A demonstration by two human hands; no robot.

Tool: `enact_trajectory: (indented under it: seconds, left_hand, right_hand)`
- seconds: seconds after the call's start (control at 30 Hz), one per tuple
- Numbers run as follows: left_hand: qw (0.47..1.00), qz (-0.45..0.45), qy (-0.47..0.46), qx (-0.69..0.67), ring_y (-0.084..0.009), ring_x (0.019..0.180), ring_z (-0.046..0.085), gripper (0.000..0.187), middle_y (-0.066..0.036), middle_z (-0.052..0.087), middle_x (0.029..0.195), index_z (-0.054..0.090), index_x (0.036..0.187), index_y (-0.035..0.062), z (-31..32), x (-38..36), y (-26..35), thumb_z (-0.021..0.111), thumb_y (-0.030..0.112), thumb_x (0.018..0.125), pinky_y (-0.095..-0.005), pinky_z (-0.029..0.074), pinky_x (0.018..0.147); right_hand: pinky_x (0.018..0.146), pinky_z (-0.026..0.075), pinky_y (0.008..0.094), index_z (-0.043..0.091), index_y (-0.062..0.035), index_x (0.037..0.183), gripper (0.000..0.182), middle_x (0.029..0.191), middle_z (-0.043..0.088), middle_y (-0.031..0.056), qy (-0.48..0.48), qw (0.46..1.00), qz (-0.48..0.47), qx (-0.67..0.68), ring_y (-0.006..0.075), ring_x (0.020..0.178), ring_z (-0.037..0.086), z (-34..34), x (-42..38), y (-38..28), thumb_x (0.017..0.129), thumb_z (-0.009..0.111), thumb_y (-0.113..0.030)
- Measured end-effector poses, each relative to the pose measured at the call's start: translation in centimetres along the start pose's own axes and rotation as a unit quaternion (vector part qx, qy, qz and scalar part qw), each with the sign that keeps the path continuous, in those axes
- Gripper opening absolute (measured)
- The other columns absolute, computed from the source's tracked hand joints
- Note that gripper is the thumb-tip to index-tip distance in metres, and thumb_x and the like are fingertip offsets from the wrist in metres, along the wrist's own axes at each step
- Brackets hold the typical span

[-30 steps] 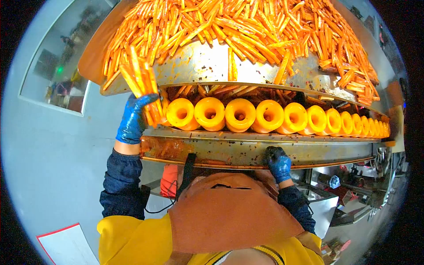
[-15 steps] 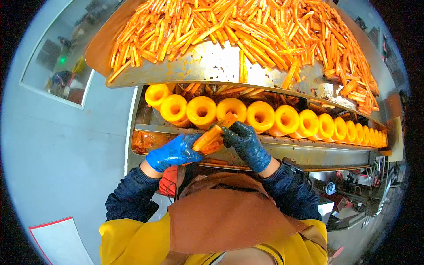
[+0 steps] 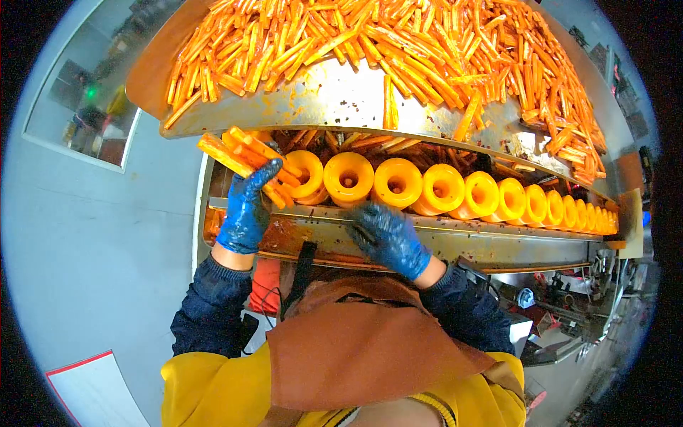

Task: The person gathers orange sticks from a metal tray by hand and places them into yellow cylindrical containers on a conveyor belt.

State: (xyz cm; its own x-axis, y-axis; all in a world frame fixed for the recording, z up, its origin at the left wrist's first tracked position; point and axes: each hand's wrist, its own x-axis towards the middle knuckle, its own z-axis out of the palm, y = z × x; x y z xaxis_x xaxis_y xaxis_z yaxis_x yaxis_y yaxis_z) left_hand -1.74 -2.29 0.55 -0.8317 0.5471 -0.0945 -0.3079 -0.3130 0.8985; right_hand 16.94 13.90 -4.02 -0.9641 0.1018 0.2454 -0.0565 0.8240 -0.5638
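Note:
My left hand (image 3: 245, 210), in a blue glove, grips a bundle of orange sticks (image 3: 249, 160) by the left end of a row of yellow-orange cups with round openings. The sticks are tilted, and they overlap the leftmost cups in view. My right hand (image 3: 388, 238), in a dark-stained blue glove, is just below the cup (image 3: 397, 183) near the middle of the row. Its fingers are blurred and bent, so whether they hold anything cannot be made out.
Above the row, a metal tray (image 3: 313, 96) bears a big heap of orange sticks (image 3: 420, 43). A metal ledge (image 3: 498, 245) runs below the cups. More sticks lie in the trough behind them. A white board with a red edge (image 3: 96, 391) is at the lower left.
My left hand has moved left and up with the bundle, away from my right hand. My right hand has come off the sticks and dropped slightly. The cups have shifted along the row.

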Motion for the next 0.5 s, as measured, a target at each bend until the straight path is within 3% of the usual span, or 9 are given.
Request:
enact_trajectory:
  seconds: [0.1, 0.2, 0.23, 0.3, 0.33, 0.4, 0.47, 0.5]
  left_hand:
    - [0.995, 0.045, 0.088, -0.014, -0.0165, 0.094, 0.059, 0.036, -0.005, 0.060, 0.099, 0.058, 0.111, 0.0034, -0.4, 1.5, -1.3, 0.069, 0.006, 0.077, -0.0324, 0.048, 0.084]
    - [0.996, 0.050, 0.063, 0.026, -0.0163, 0.093, 0.060, 0.032, -0.004, 0.061, 0.099, 0.060, 0.108, 0.0037, 0.2, 1.8, -1.0, 0.069, 0.006, 0.078, -0.0316, 0.048, 0.083]
    - [0.998, 0.016, 0.063, 0.000, -0.0161, 0.091, 0.060, 0.029, -0.005, 0.061, 0.100, 0.061, 0.107, 0.0034, 1.0, 1.6, -1.1, 0.068, 0.006, 0.079, -0.0305, 0.049, 0.082]
    - [1.000, -0.005, 0.030, -0.001, -0.0156, 0.091, 0.060, 0.029, -0.004, 0.062, 0.100, 0.061, 0.107, 0.0037, 1.3, 1.7, -1.4, 0.067, 0.007, 0.079, -0.0301, 0.049, 0.082]
    - [1.000, -0.028, -0.003, -0.001, -0.0150, 0.090, 0.061, 0.028, -0.004, 0.062, 0.100, 0.061, 0.107, 0.0040, 1.5, 1.8, -1.6, 0.067, 0.007, 0.080, -0.0297, 0.049, 0.082]
    - [0.997, -0.049, -0.013, 0.054, -0.0136, 0.090, 0.060, 0.030, -0.002, 0.062, 0.098, 0.061, 0.108, 0.0050, 2.8, 1.4, -1.6, 0.068, 0.007, 0.080, -0.0288, 0.048, 0.081]
    - [0.994, -0.058, -0.043, 0.079, -0.0125, 0.088, 0.060, 0.031, 0.000, 0.062, 0.095, 0.060, 0.110, 0.0060, 4.6, 0.5, -1.9, 0.069, 0.008, 0.079, -0.0284, 0.048, 0.079]
    - [0.990, -0.060, -0.061, 0.116, -0.0144, 0.085, 0.061, 0.029, -0.002, 0.062, 0.095, 0.058, 0.108, 0.0062, 5.2, 0.1, -2.2, 0.066, 0.012, 0.081, -0.0290, 0.049, 0.077]
  right_hand:
    - [0.070, 0.051, 0.0389, 0.066, -0.0086, 0.100, 0.021, 0.096, 0.065, 0.0131, -0.019, 0.999, -0.038, 0.030, 0.0329, 0.083, 0.062, 0.9, -3.4, 1.1, 0.081, 0.065, -0.016]
    - [0.070, 0.051, 0.0404, 0.066, -0.0084, 0.100, 0.020, 0.094, 0.065, 0.0136, -0.035, 0.999, -0.011, 0.036, 0.0330, 0.084, 0.062, 2.8, -7.8, 4.4, 0.081, 0.063, -0.016]
    - [0.070, 0.051, 0.0404, 0.066, -0.0084, 0.100, 0.020, 0.094, 0.065, 0.0136, -0.036, 0.999, -0.012, 0.037, 0.0330, 0.084, 0.062, 3.0, -9.5, 5.0, 0.081, 0.063, -0.016]
    - [0.070, 0.051, 0.0416, 0.065, -0.0075, 0.101, 0.022, 0.093, 0.064, 0.0144, -0.059, 0.989, 0.138, -0.010, 0.0341, 0.082, 0.062, 2.8, -11.4, 5.3, 0.081, 0.063, -0.014]
    - [0.070, 0.051, 0.0416, 0.065, -0.0075, 0.101, 0.022, 0.093, 0.064, 0.0144, -0.058, 0.989, 0.138, -0.010, 0.0341, 0.082, 0.062, 2.5, -11.1, 5.4, 0.081, 0.063, -0.014]
    - [0.068, 0.051, 0.0404, 0.065, -0.0069, 0.102, 0.021, 0.093, 0.064, 0.0147, 0.036, 0.994, 0.084, 0.056, 0.0354, 0.078, 0.061, 1.2, -10.0, 5.0, 0.081, 0.064, -0.012]
    - [0.075, 0.051, 0.0403, 0.064, -0.0106, 0.110, 0.027, 0.099, 0.064, 0.0171, 0.018, 0.986, 0.143, 0.084, 0.0346, 0.091, 0.062, -2.0, -6.4, 1.8, 0.084, 0.063, -0.018]
    - [0.075, 0.051, 0.0401, 0.062, -0.0089, 0.112, 0.030, 0.100, 0.063, 0.0172, 0.077, 0.982, 0.131, 0.110, 0.0338, 0.091, 0.062, -2.8, -4.6, 0.7, 0.083, 0.064, -0.017]
